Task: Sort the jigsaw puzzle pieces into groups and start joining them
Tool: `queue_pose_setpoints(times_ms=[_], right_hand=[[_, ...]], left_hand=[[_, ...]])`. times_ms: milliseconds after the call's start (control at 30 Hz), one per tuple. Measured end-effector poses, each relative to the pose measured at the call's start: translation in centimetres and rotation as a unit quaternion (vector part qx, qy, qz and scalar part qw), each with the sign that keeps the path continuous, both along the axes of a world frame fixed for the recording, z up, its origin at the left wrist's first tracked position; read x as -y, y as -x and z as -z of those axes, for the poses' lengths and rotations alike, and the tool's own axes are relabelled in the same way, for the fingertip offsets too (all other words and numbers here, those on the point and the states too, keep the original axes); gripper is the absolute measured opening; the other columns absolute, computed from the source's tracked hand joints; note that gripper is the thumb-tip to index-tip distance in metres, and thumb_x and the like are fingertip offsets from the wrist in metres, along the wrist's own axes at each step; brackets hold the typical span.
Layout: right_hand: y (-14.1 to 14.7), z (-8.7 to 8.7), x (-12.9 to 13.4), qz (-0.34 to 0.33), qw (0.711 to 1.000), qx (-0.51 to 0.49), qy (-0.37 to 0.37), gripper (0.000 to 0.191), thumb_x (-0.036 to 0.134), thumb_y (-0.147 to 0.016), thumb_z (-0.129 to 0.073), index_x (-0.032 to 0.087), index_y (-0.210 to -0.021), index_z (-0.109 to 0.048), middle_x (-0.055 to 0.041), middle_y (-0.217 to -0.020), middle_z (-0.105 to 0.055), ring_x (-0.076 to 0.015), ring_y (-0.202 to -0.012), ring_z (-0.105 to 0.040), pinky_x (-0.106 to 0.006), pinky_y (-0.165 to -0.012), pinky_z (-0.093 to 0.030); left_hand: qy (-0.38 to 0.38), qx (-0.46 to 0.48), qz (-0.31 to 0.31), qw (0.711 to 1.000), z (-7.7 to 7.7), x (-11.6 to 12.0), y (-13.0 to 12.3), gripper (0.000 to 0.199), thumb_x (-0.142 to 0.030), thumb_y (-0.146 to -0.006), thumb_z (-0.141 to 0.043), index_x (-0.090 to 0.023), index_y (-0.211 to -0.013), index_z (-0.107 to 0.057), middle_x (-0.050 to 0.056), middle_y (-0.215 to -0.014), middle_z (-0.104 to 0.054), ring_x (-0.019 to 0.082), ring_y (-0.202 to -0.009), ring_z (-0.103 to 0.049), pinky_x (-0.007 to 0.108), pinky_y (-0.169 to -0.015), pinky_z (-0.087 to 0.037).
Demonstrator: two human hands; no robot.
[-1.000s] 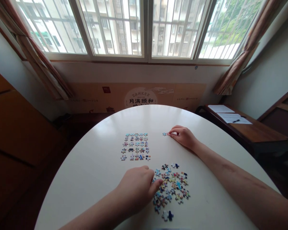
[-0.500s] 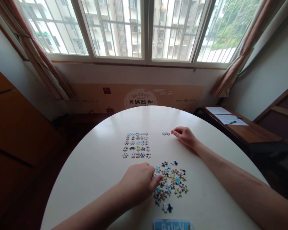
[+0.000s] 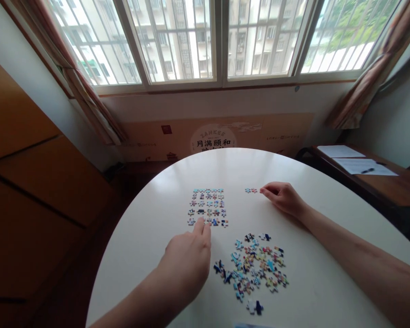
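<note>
My left hand (image 3: 188, 255) reaches over the table with its index and middle fingers stretched out. Their tips touch or hover at the bottom row of a grid of jigsaw puzzle pieces (image 3: 209, 203); the thumb is hidden. My right hand (image 3: 283, 197) rests on the table farther right, thumb and fingertips pinched on a puzzle piece (image 3: 261, 191) that is mostly covered. Just left of that pinch lies a short row of two puzzle pieces (image 3: 251, 190). A loose heap of many puzzle pieces (image 3: 256, 264) spreads between my forearms, with a white and dark blue pair (image 3: 254, 307) below it.
Everything lies on a round white table (image 3: 136, 255). The blue edge of a box or card (image 3: 251, 325) shows at the bottom. To the right a wooden side table (image 3: 405, 180) holds papers (image 3: 362, 166) and a pen. Barred windows and curtains are behind.
My left hand has moved from the heap up and left to the grid's bottom row, its fingers now extended. My right hand keeps its pinch near the two-piece row. The camera has turned slightly left.
</note>
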State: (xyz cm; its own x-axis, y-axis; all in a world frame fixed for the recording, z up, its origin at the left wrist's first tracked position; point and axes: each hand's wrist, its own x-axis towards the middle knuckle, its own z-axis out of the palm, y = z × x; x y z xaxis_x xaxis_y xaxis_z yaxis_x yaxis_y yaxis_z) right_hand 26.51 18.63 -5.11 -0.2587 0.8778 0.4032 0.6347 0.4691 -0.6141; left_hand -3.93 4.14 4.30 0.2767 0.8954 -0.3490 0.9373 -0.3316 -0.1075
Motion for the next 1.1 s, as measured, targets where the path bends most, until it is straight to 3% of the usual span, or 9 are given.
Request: queue_pose_setpoints(times_ms=[133,367,700,1100], right_hand=[[-0.05,0.09,-0.01,-0.007,1.000,0.007,-0.001,0.034,0.043,-0.094,-0.055,0.020,-0.080,-0.075,-0.0079,-0.081,-0.076,-0.0235,-0.074,-0.067,-0.036,-0.070,-0.050],[-0.19,0.30,-0.15,-0.013,1.000,0.011,0.000,0.032,0.041,-0.094,-0.055,0.020,-0.082,-0.075,-0.0084,-0.083,-0.076,-0.0237,-0.075,-0.067,-0.036,-0.069,-0.050],[-0.18,0.16,0.02,-0.009,1.000,0.019,0.003,0.033,0.043,-0.094,-0.055,0.019,-0.082,-0.075,-0.0081,-0.082,-0.075,-0.0232,-0.074,-0.066,-0.035,-0.068,-0.049],[-0.10,0.20,-0.05,-0.018,1.000,0.022,-0.012,0.031,0.039,-0.095,-0.056,0.019,-0.081,-0.075,-0.0076,-0.083,-0.076,-0.0218,-0.074,-0.067,-0.034,-0.070,-0.050]], left_hand=[[0.038,-0.001,0.000,0.999,0.01,-0.11,0.10,0.070,-0.006,-0.084,-0.038,-0.008,-0.154,-0.039,0.023,-0.163,-0.023,0.029,-0.100,-0.072,0.041,-0.084,-0.056],[0.044,0.018,0.011,0.999,0.73,-0.04,0.28,0.059,-0.010,-0.088,-0.038,-0.006,-0.146,-0.049,0.025,-0.163,-0.024,0.032,-0.103,-0.072,0.043,-0.085,-0.056],[0.060,0.024,-0.013,0.998,0.02,-0.51,0.36,0.062,-0.008,-0.088,-0.040,-0.004,-0.149,-0.045,0.025,-0.161,-0.027,0.035,-0.128,-0.060,0.042,-0.096,-0.054],[0.047,0.014,0.013,0.999,0.16,0.29,-0.18,0.066,-0.003,-0.084,-0.041,-0.010,-0.149,-0.046,0.018,-0.164,-0.024,0.029,-0.116,-0.067,0.040,-0.097,-0.055]])
